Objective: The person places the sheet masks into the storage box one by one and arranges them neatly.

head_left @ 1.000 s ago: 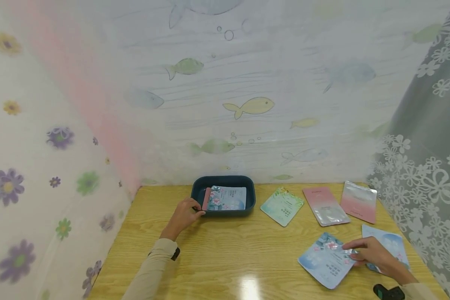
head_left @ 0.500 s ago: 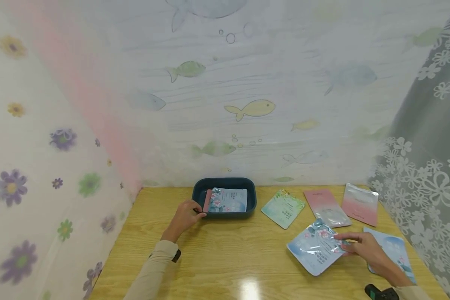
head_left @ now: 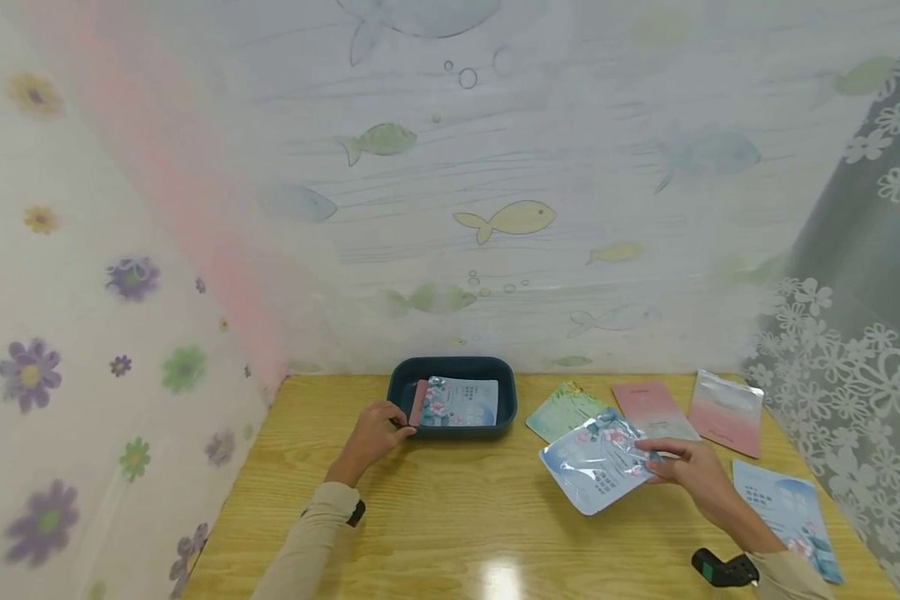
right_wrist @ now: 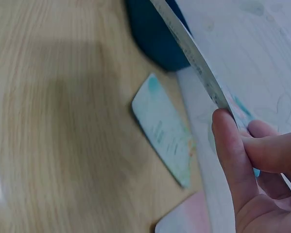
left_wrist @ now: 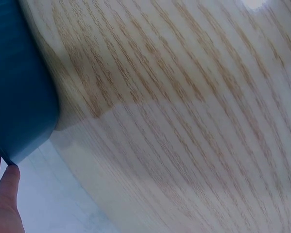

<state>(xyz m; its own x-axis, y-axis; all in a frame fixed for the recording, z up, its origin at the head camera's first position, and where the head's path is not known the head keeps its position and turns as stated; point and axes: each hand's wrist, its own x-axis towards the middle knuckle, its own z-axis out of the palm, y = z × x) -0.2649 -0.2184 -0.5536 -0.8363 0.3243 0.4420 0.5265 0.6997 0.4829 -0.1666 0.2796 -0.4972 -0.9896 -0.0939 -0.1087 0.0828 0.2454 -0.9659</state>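
Observation:
My right hand [head_left: 693, 479] pinches a blue floral sheet mask packet [head_left: 598, 462] by its right edge, raised above the table. In the right wrist view the packet [right_wrist: 196, 58] shows nearly edge-on between thumb and fingers. On the left, my other hand [head_left: 371, 437] grips the front left corner of a dark blue plastic bin [head_left: 456, 433]; the left wrist view shows the fingertips at the rim of the bin [left_wrist: 24, 92]. Inside the bin lies another blue floral packet [head_left: 465, 402], partly covering a pink packet [head_left: 417, 403].
A green packet [head_left: 558, 407], partly overlapped by the held one, lies right of the bin. Beyond it are a pink packet [head_left: 648, 402] and a pink and silver one [head_left: 727, 412]. Another blue packet [head_left: 783, 508] lies by the right forearm. A patterned curtain [head_left: 540, 275] hangs behind the wooden table [head_left: 420, 517].
My right hand has carried the blue packet up and left, from near the other blue packet to the front of the green one. The left hand has stayed at the bin's corner.

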